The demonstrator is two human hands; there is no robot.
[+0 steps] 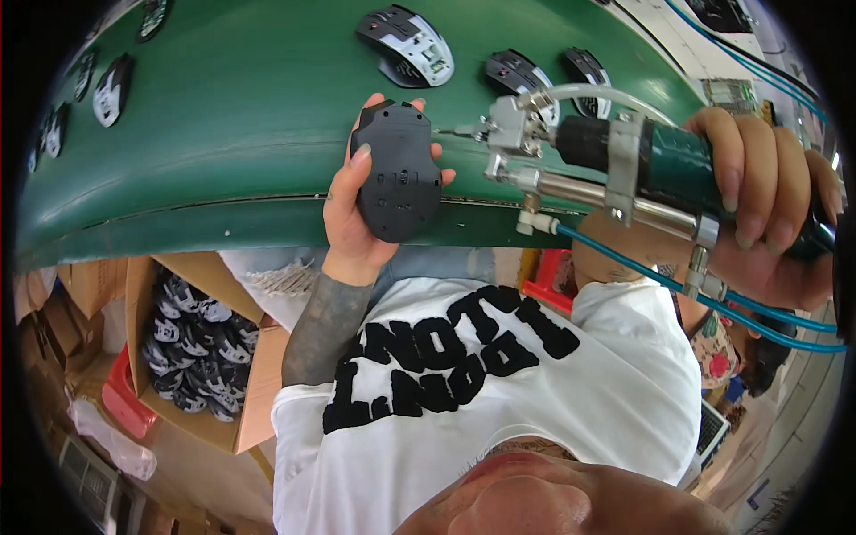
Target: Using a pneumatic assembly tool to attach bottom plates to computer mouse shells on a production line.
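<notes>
In the head view, a green bench [232,116] carries several mice [406,45]; a cardboard box [203,275] below holds a heap [198,348] of more. Near the bench's edge, the left hand [342,207] grips a dark mouse [399,174], the right hand [758,178] a screwdriver [675,162].

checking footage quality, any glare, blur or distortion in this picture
Head view: fisheye curvature bends the glossy green tabletop, and the corners are black; pale sheen lies across it; the black plastic mouse in the bare left hand looks fairly sharp.

Green bench top [241,134], black-and-white mouse [406,45] at centre, two similar mice [513,71] at right, units [111,89] at far left — apparently mice.
</notes>
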